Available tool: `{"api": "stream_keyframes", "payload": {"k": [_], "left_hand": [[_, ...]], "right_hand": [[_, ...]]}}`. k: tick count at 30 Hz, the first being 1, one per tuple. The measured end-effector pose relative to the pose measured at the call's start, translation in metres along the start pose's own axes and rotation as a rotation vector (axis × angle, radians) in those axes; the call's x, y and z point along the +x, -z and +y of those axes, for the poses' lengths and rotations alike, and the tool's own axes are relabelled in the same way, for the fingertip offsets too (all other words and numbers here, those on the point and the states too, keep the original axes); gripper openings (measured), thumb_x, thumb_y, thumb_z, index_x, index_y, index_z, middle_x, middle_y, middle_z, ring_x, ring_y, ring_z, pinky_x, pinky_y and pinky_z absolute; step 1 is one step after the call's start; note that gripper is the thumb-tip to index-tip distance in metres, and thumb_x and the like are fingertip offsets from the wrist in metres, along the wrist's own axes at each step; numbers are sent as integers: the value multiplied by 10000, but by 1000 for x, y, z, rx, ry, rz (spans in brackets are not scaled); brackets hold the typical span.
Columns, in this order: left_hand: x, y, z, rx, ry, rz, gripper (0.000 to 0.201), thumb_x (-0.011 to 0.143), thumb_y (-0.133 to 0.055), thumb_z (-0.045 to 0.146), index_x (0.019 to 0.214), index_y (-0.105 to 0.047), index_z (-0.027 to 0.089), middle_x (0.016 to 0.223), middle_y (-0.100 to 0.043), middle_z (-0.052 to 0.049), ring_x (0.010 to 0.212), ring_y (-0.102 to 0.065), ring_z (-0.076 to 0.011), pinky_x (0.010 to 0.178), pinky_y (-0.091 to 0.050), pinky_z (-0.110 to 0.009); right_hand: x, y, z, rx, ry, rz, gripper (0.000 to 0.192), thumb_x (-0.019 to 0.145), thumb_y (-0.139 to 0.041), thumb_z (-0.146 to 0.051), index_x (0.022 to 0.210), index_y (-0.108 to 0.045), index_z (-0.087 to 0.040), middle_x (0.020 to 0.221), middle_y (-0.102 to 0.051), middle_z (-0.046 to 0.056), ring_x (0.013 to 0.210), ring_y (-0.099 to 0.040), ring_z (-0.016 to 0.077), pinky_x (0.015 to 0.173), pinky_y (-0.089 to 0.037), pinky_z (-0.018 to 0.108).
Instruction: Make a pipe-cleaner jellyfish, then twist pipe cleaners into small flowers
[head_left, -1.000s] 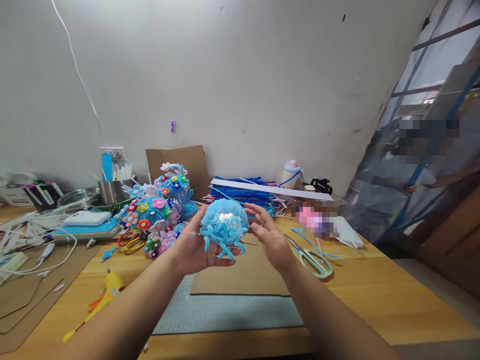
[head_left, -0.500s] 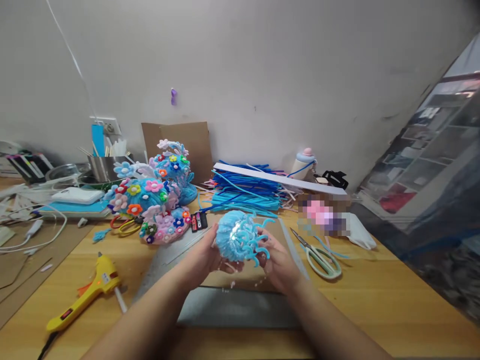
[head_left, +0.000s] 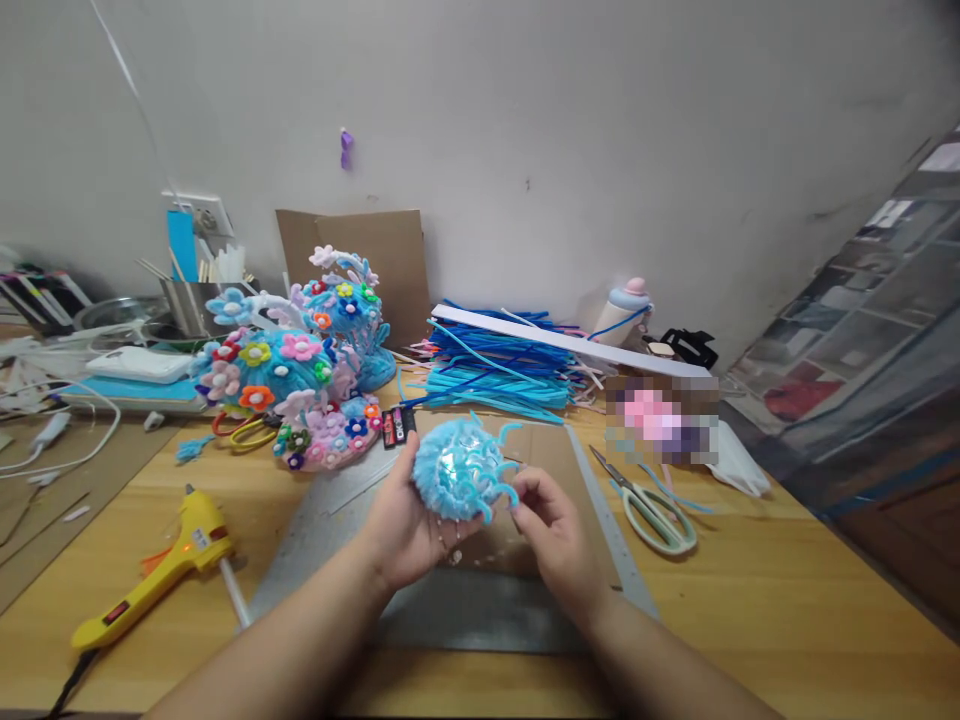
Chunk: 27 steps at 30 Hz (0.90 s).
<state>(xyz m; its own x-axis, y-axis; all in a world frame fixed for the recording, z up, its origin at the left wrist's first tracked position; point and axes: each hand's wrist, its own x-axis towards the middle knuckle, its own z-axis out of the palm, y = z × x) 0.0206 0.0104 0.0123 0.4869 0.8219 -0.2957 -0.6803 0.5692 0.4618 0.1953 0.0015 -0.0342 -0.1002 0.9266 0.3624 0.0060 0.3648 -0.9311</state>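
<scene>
A round light-blue pipe-cleaner ball (head_left: 435, 480) with a shiny clear patch and curled ends on its right side is held over the work mat. My left hand (head_left: 401, 540) is closed around it from the left and below. At the ball's right side, my right hand (head_left: 553, 530) has thumb and index finger together at one curled pipe-cleaner end (head_left: 513, 494). Small pale beads hang below the ball by my left fingers. Under both hands lie a piece of brown cardboard (head_left: 577, 480) and a grey mat (head_left: 450, 620).
A yellow glue gun (head_left: 161, 570) lies at left. Scissors (head_left: 660, 520) rest at right. Flower-covered pipe-cleaner pieces (head_left: 277, 370) stand at back left. Behind the ball are bundles of blue pipe cleaners (head_left: 495, 385) under a white strip, with a bottle (head_left: 619, 315) beyond.
My right hand has shifted from supporting the ball's right side to pinching a curled end. The ball has turned, showing more of its shiny patch. The camera view has shifted slightly.
</scene>
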Motion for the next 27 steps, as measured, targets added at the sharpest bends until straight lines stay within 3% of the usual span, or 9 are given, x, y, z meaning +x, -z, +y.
{"api": "stream_keyframes", "payload": {"k": [2,4,7,11,14,17,22,27], "left_hand": [[-1,-1,1,-13,0,-6,651,852,-385,618,1219,-531,101,1053,-673,-190,899,-664,-297,783,-514,-433],[-1,-2,1,-15,-14,-22,634,858,-382,609,1196,-546,99,1060,-667,-196,921,-655,-311,823,-492,-460],[0,-4,0,-26,-94,-23,533,880,-411,544,1144,-581,114,1063,-672,-168,926,-649,-288,832,-489,-428],[0,-8,-3,-14,-201,61,432,905,-429,462,1083,-616,116,1006,-697,-123,877,-658,-236,801,-501,-354],[-1,-11,-7,-5,-265,76,381,927,-418,399,1081,-622,117,1036,-698,-105,940,-649,-217,839,-489,-316],[-1,-11,-11,31,-315,79,335,930,-427,342,1102,-613,122,1045,-700,-93,972,-645,-219,875,-476,-317],[1,-10,-14,105,-282,104,363,919,-439,360,1144,-592,119,941,-724,-99,862,-679,-242,803,-510,-346],[5,-5,-14,115,-259,128,340,905,-474,354,1107,-612,117,932,-724,-93,835,-685,-224,783,-519,-319]], "right_hand": [[-3,1,0,-130,151,-59,79,860,-518,-205,851,-592,-229,771,-498,12,720,-485,166,660,-410,292],[-3,2,1,-193,267,-110,203,866,-501,-150,993,-612,-263,831,-499,26,749,-500,171,668,-422,300],[-3,3,4,-236,346,-157,344,855,-505,-97,1118,-574,-309,873,-503,28,745,-508,165,646,-427,291],[-2,4,10,-324,327,-168,244,861,-513,-118,1033,-595,-270,838,-532,32,757,-517,180,657,-421,301],[-2,2,16,-322,179,-89,145,873,-530,-200,1007,-561,-247,809,-522,16,708,-499,166,650,-418,294],[-2,-2,22,-255,49,-62,190,871,-548,-275,1057,-522,-251,867,-540,17,713,-501,159,657,-433,288],[2,0,25,-318,206,-177,155,871,-519,-252,1015,-572,-268,982,-552,51,770,-534,174,657,-444,285],[6,7,15,-584,284,-347,121,876,-467,-239,901,-586,-238,820,-630,57,760,-578,206,669,-419,302]]}}
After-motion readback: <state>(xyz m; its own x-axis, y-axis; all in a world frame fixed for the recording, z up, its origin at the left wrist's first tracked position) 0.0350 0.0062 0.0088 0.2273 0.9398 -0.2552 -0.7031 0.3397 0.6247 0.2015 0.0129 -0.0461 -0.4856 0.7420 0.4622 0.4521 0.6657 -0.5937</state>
